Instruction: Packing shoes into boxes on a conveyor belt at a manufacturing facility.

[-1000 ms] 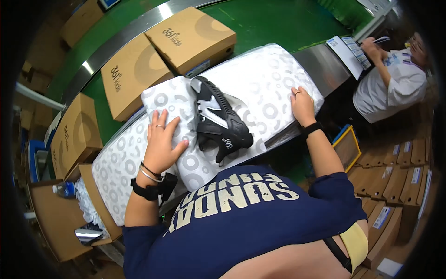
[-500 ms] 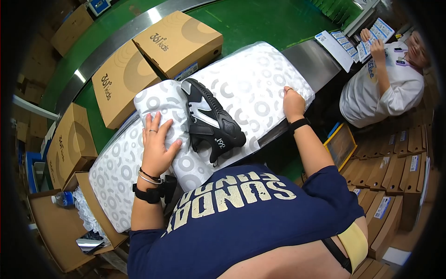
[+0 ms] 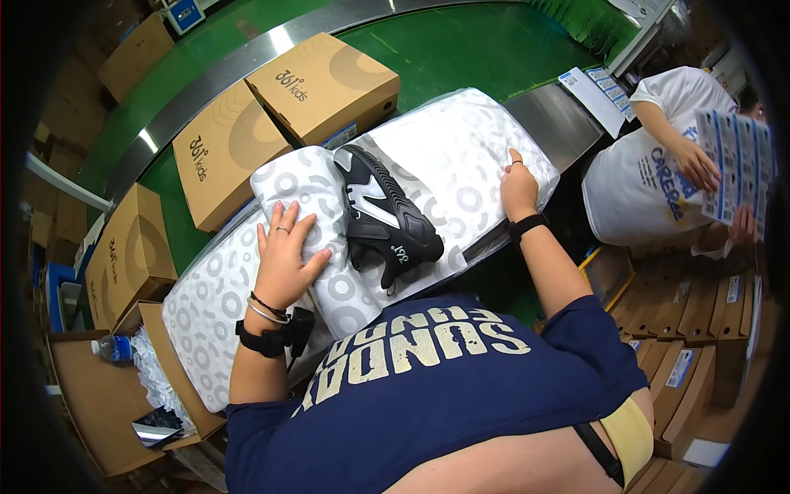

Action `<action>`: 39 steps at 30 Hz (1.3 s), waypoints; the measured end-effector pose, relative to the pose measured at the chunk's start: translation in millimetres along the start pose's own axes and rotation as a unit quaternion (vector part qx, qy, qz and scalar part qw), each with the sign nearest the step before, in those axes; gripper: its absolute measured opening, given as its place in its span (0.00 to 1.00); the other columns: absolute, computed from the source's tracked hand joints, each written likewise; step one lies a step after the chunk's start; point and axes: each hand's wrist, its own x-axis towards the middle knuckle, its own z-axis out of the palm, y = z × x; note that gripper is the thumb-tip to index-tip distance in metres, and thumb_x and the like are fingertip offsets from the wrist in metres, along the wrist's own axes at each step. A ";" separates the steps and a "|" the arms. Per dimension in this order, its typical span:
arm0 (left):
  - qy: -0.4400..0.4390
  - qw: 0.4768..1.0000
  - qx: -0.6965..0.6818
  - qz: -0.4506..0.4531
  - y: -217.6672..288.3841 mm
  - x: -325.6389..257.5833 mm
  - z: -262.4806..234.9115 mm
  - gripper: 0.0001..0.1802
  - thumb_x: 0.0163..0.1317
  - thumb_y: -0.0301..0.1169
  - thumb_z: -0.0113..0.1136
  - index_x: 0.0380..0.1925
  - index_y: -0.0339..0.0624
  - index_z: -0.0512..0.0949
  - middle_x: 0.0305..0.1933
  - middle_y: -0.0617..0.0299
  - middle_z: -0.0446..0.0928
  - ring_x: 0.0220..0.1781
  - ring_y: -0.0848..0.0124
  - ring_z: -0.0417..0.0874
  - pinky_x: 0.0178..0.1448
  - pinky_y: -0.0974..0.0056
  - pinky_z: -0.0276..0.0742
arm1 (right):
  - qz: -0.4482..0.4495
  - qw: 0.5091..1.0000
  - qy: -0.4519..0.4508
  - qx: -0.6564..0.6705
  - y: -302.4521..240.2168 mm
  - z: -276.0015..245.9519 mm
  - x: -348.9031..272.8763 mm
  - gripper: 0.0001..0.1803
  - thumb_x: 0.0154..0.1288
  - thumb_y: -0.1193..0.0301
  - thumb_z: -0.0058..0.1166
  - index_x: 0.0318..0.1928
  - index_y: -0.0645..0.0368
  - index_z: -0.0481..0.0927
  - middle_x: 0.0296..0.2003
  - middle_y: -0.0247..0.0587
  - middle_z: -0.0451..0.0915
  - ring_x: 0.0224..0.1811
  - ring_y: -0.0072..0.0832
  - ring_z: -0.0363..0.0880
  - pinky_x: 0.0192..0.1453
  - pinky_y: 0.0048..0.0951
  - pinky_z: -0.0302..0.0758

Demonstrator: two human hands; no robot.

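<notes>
Turned now at the far right, a co-worker (image 3: 646,185) has carried a printed sheet (image 3: 732,160) rightward. Between the person's hands, a black-and-white sneaker (image 3: 385,214) lies sideways on patterned wrapping paper (image 3: 481,136), toe far left, heel near right. Nearer it, the left hand (image 3: 286,247) spreads flat, gripping nothing, on a wrapped bundle (image 3: 300,177) just left of the shoe. The right hand (image 3: 518,188) curls at the paper's right end; whether it pinches, I can't tell. Beyond, cardboard shoeboxes (image 3: 329,86) line a green conveyor belt (image 3: 461,37).
</notes>
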 end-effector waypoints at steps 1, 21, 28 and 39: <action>0.005 1.000 -0.003 -0.001 0.2 -0.6 1.1 0.29 0.49 0.42 0.60 0.51 0.44 0.70 0.63 0.46 0.59 0.68 0.48 0.50 0.66 0.40 0.37 | 0.030 0.999 -0.011 0.025 -3.4 -3.5 -0.1 0.27 0.52 0.79 0.45 0.56 0.54 0.67 0.33 0.45 0.79 0.34 0.42 0.77 0.42 0.35 0.73; 0.054 0.497 -0.849 -0.172 25.8 10.8 -45.4 0.27 0.65 0.46 0.41 0.55 0.36 0.62 0.54 0.53 0.69 0.54 0.62 0.72 0.55 0.57 0.71 | -0.487 0.745 0.105 0.444 -164.2 -146.4 -49.9 0.12 0.46 0.78 0.59 0.35 0.60 0.77 0.34 0.43 0.75 0.31 0.33 0.75 0.35 0.28 0.73; 0.119 0.723 -0.630 -0.257 -8.9 -26.7 -42.5 0.17 0.60 0.31 0.52 0.46 0.30 0.69 0.43 0.55 0.76 0.41 0.69 0.79 0.43 0.66 0.77 | -0.403 0.798 -0.010 0.447 -150.5 -117.4 -38.1 0.10 0.48 0.79 0.58 0.34 0.62 0.77 0.31 0.44 0.75 0.31 0.34 0.75 0.35 0.26 0.72; 0.134 0.794 -0.576 -0.139 63.7 16.3 -65.0 0.16 0.54 0.30 0.62 0.40 0.32 0.75 0.37 0.63 0.77 0.36 0.77 0.76 0.41 0.72 0.72 | -0.453 0.772 -0.110 0.433 -218.1 -123.1 -49.4 0.11 0.50 0.69 0.58 0.31 0.62 0.77 0.28 0.44 0.75 0.31 0.39 0.74 0.38 0.32 0.72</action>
